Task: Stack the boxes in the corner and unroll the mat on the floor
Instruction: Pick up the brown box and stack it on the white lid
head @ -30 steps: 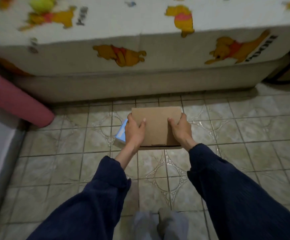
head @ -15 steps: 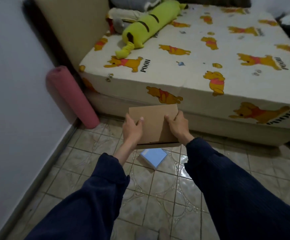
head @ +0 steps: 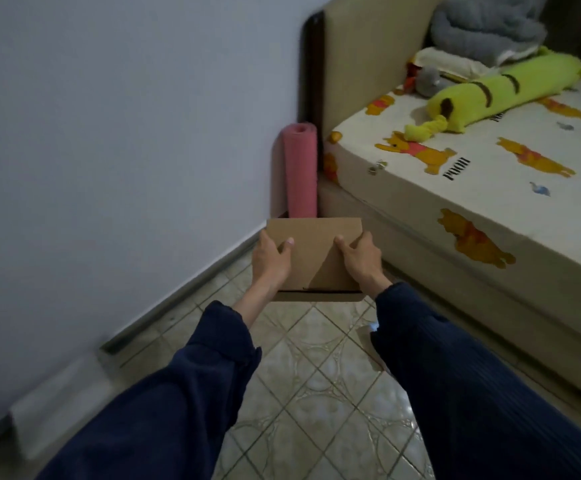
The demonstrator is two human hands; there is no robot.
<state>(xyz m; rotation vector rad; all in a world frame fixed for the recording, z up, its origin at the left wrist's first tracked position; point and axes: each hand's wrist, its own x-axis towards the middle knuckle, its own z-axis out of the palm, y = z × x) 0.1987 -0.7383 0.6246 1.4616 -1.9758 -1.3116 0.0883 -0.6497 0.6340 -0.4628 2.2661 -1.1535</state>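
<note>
A flat brown cardboard box [head: 313, 251] is held level in the air in front of me. My left hand [head: 270, 259] grips its left side with the thumb on top, and my right hand [head: 360, 259] grips its right side the same way. Beyond the box, a rolled pink mat [head: 300, 169] stands upright in the corner between the wall and the bed. A small sliver of the light blue box [head: 373, 328] on the floor shows beside my right sleeve; the rest of it is hidden.
A bed [head: 472, 188] with a cartoon-bear sheet fills the right side, with a long green plush toy [head: 497, 95] and a grey blanket [head: 483, 26] on it. A pale wall [head: 109, 150] with a dark skirting runs along the left. Tiled floor [head: 317, 393] lies between them.
The view has swung left towards the corner, so the pink mat is now straight ahead. The brown box stays in both hands. The blue box has slipped behind my right arm.
</note>
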